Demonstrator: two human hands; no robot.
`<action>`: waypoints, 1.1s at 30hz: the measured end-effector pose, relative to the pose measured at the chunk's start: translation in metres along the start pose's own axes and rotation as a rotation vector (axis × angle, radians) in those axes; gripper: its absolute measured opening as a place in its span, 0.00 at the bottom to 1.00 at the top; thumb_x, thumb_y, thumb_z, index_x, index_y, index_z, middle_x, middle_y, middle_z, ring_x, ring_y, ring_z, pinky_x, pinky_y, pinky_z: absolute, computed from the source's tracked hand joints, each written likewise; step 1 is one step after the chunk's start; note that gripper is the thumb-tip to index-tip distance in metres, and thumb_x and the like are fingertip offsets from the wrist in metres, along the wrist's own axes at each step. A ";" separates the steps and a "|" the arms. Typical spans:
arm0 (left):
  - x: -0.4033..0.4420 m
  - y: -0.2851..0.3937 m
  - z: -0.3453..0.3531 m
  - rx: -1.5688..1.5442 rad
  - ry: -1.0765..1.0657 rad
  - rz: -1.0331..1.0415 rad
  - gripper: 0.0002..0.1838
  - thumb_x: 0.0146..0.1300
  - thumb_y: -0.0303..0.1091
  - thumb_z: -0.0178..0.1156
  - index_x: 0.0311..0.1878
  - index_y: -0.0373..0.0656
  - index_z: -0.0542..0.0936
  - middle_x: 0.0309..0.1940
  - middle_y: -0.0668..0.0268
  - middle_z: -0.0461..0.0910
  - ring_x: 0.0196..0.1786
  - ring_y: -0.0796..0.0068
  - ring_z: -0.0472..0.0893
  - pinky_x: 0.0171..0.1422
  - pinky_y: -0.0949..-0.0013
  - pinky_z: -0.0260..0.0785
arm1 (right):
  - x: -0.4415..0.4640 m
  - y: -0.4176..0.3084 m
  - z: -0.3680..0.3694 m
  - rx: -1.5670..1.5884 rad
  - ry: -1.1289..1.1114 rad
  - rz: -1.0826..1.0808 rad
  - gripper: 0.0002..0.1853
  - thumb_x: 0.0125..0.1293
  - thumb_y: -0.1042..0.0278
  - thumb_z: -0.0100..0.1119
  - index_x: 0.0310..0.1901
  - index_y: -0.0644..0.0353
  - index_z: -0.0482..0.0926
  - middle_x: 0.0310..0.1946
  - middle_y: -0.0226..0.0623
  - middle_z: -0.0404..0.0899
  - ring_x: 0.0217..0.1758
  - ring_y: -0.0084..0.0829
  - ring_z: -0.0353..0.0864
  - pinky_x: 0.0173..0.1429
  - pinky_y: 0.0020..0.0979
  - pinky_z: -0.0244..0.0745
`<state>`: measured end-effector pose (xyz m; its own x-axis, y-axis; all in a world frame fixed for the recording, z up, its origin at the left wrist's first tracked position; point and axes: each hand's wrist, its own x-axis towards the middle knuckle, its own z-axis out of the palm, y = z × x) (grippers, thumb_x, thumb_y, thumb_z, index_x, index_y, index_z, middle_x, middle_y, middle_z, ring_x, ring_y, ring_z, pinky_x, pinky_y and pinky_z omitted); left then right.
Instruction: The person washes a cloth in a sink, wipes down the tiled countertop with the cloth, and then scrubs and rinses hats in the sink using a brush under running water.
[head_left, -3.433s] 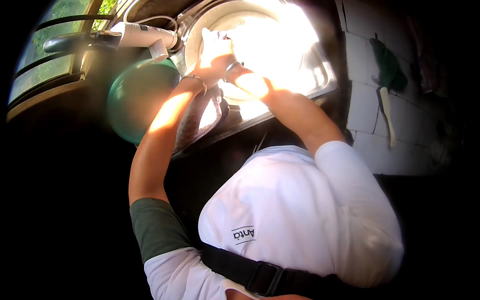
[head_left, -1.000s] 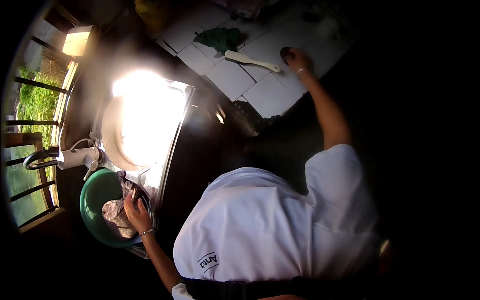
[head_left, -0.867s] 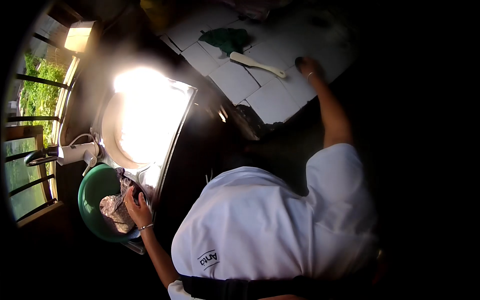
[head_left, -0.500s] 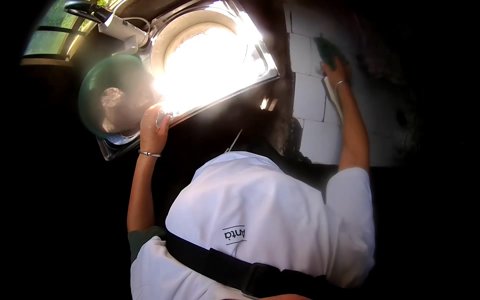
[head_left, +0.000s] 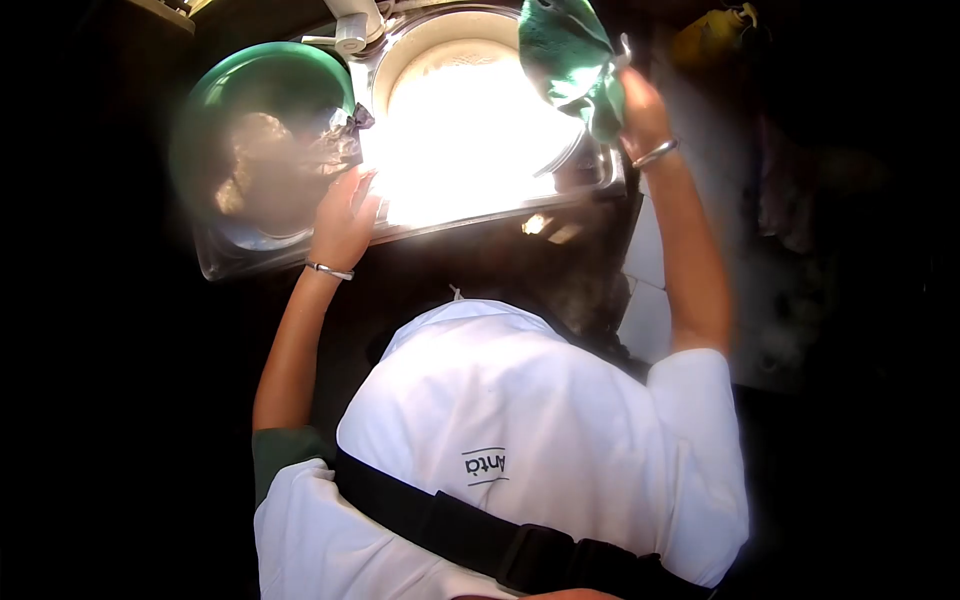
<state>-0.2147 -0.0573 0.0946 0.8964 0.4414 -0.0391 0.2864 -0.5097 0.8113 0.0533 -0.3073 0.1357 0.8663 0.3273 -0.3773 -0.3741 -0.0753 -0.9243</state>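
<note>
A crumpled green cloth [head_left: 568,62] hangs from my right hand [head_left: 645,108], whose fingers are closed on it. The cloth is over the right side of the sink, beside a round pale basin [head_left: 400,45] that glare mostly washes out. My left hand [head_left: 345,218] is at the sink's front edge, thumb and fingers apart, seemingly holding nothing. It is just below a green basin [head_left: 285,57] in the left part of the metal sink [head_left: 500,207]. A crumpled brownish thing [head_left: 340,145] lies at that basin's right side, near my left fingertips; its kind is unclear.
A whitish faucet [head_left: 352,30] stands behind the two basins. White tiles [head_left: 645,240] run along the right. A yellow object [head_left: 712,38], too dark to identify, is at the upper right. Deep shadow covers both sides.
My right hand has swung left from above the white tiles to the sink, carrying the green cloth. The view has shifted, and my left hand stays near the sink's front edge.
</note>
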 end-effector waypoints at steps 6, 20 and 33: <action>0.029 -0.006 -0.003 -0.263 -0.099 0.000 0.24 0.47 0.14 0.45 0.51 0.34 0.70 0.47 0.54 0.75 0.50 0.66 0.76 0.56 0.71 0.67 | 0.085 0.109 0.071 -1.535 -0.116 -0.317 0.15 0.61 0.59 0.49 0.43 0.59 0.78 0.39 0.43 0.78 0.39 0.32 0.79 0.42 0.31 0.74; 0.074 -0.029 0.020 -0.171 -0.189 -0.141 0.15 0.60 0.34 0.55 0.49 0.38 0.73 0.38 0.54 0.78 0.38 0.64 0.80 0.45 0.69 0.70 | 0.160 0.192 0.075 -1.516 -0.196 -0.250 0.19 0.59 0.50 0.51 0.48 0.51 0.77 0.47 0.41 0.77 0.51 0.44 0.74 0.56 0.42 0.67; 0.199 -0.014 0.048 -0.008 -0.400 0.121 0.19 0.57 0.31 0.59 0.53 0.39 0.71 0.43 0.60 0.79 0.46 0.72 0.75 0.55 0.70 0.64 | 0.083 -0.027 0.105 -0.820 -0.696 -0.855 0.13 0.59 0.63 0.59 0.44 0.59 0.79 0.33 0.34 0.80 0.33 0.22 0.77 0.42 0.21 0.72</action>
<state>-0.0240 0.0018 0.0474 0.9846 0.0561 -0.1657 0.1698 -0.5342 0.8281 0.1001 -0.1790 0.1354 0.2917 0.9347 0.2031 0.6985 -0.0631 -0.7128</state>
